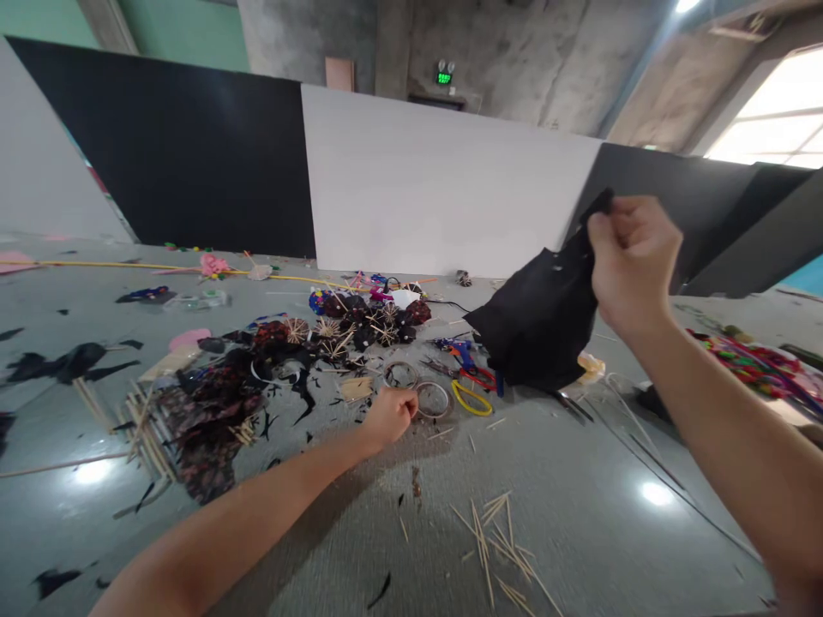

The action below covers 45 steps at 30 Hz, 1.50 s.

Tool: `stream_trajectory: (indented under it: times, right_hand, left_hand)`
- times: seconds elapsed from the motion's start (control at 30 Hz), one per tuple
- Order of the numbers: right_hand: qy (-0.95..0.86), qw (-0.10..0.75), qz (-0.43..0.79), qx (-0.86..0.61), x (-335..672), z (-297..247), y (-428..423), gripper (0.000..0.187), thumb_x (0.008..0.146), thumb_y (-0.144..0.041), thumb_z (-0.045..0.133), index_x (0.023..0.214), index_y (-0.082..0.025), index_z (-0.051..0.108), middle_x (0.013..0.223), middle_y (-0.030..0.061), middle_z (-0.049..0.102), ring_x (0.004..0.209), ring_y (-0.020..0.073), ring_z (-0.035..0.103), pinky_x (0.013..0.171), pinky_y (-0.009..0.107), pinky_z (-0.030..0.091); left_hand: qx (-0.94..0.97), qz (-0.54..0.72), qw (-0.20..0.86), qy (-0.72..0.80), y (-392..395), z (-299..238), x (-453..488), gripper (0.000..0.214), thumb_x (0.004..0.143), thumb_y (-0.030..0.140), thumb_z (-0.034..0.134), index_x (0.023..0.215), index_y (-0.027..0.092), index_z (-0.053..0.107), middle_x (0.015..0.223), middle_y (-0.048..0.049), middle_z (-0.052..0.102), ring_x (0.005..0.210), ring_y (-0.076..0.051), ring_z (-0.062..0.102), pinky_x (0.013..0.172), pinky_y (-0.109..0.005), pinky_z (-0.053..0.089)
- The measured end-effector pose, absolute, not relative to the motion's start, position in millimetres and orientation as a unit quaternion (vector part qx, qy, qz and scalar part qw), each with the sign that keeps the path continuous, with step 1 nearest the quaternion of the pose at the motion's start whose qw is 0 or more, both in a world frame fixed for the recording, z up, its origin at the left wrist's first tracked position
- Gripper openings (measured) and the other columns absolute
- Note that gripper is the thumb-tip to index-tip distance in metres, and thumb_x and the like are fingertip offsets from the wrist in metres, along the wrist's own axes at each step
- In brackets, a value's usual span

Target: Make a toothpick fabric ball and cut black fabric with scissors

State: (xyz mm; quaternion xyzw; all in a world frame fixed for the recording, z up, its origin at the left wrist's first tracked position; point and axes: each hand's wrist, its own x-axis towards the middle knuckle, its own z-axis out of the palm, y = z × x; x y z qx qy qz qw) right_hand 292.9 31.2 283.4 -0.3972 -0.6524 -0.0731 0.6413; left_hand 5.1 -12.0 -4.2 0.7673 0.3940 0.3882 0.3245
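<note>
Black cloth (540,321) hangs lengthwise downward, pinched by right hand (633,261); left hand (389,416) apparently curled.

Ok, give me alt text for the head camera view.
The right hand holds up a piece of black cloth while the left hand reaches a ring on a grey table littered with sticks, scraps and scissors.

Cloth (540,321) right of rings (432,399)
</note>
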Motion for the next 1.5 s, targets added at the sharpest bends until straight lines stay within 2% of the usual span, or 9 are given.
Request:
stream_trajectory:
  times: [0.2,0.33,0.43,0.53,0.63,0.73,0.83,1.27,1.5]
  right_hand:
    - [-0.676,0.549,0.205,-0.447,228,224,1,0.018,0.094,-0.035,0.068,0.104,-0.021,0.066,0.085,0.0015,0.068,0.072,0.014,0.06,0.065,0.028,0.046]
    - [-0.713,0.477,0.299,-0.418,197,180,-2,0.022,0.093,-0.039,0.065,0.105,-0.02,0.066,0.091,0.0023,0.071,0.084,0.0166,0.065,0.078,0.031,0.051]
    - [-0.748,0.409,0.335,-0.401,186,148,5,0.022,0.094,-0.037,0.061,0.103,-0.018,0.065,0.095,0.0048,0.072,0.09,0.0196,0.067,0.085,0.034,0.052]
    - [-0.77,0.376,0.327,-0.399,181,120,13,0.019,0.094,-0.034,0.058,0.103,-0.019,0.064,0.101,0.0065,0.072,0.097,0.0218,0.068,0.091,0.037,0.051]
    - [-0.783,0.372,0.293,-0.403,179,101,17,0.017,0.096,-0.032,0.054,0.104,-0.02,0.064,0.103,0.006,0.072,0.099,0.0214,0.068,0.093,0.036,0.05]
    - [-0.794,0.36,0.268,-0.41,181,92,19,0.017,0.098,-0.029,0.051,0.106,-0.02,0.064,0.102,0.0055,0.072,0.098,0.0206,0.068,0.09,0.034,0.05]
    - [-0.803,0.34,0.244,-0.424,185,91,21,0.018,0.099,-0.027,0.05,0.106,-0.02,0.065,0.101,0.0056,0.073,0.096,0.0207,0.068,0.086,0.033,0.049]
    - [-0.837,0.251,0.208,-0.439,205,97,35,0.02,0.1,-0.019,0.05,0.109,-0.022,0.068,0.106,0.0058,0.076,0.097,0.0207,0.07,0.086,0.031,0.048]
    - [-0.843,0.225,0.197,-0.446,218,107,36,0.021,0.101,-0.021,0.049,0.108,-0.022,0.069,0.107,0.0075,0.076,0.098,0.0228,0.07,0.087,0.033,0.048]
  left_hand:
    - [0.686,0.531,0.335,0.368,-6,-3,7,0.022,0.085,0.006,0.05,0.098,0.018,0.064,0.085,-0.0015,0.063,0.075,-0.015,0.057,0.069,-0.025,0.043]
    - [0.651,0.584,0.358,0.328,-7,2,8,0.039,0.1,0.03,0.056,0.137,0.022,0.05,0.129,-0.0118,0.059,0.096,-0.017,0.06,0.082,-0.03,0.051]
    - [0.652,0.602,0.363,0.284,-10,5,7,0.055,0.1,0.046,0.058,0.147,0.023,0.042,0.146,-0.0153,0.049,0.114,-0.022,0.059,0.098,-0.036,0.05]
    - [0.677,0.585,0.356,0.27,-11,8,6,0.068,0.09,0.057,0.069,0.144,0.021,0.047,0.141,-0.0145,0.056,0.121,-0.026,0.057,0.106,-0.04,0.046]
    - [0.695,0.549,0.352,0.303,-11,7,5,0.068,0.076,0.056,0.084,0.127,0.018,0.059,0.119,-0.0105,0.067,0.109,-0.026,0.063,0.098,-0.037,0.049]
    - [0.696,0.51,0.34,0.373,-11,6,7,0.039,0.079,0.051,0.081,0.093,0.018,0.065,0.087,-0.0031,0.069,0.082,-0.019,0.062,0.078,-0.029,0.048]
    - [0.686,0.5,0.33,0.414,-12,6,7,0.034,0.086,0.048,0.075,0.075,0.018,0.062,0.068,0.0013,0.061,0.067,-0.015,0.054,0.066,-0.026,0.04]
    - [0.695,0.481,0.324,0.426,-10,6,5,0.049,0.104,0.047,0.043,0.064,0.019,0.042,0.061,0.0038,0.037,0.061,-0.012,0.038,0.061,-0.027,0.028]
    - [0.566,0.544,0.375,0.493,0,3,5,0.049,0.103,0.057,0.042,0.078,0.02,0.061,0.071,-0.0007,0.06,0.07,-0.017,0.055,0.066,-0.028,0.041]
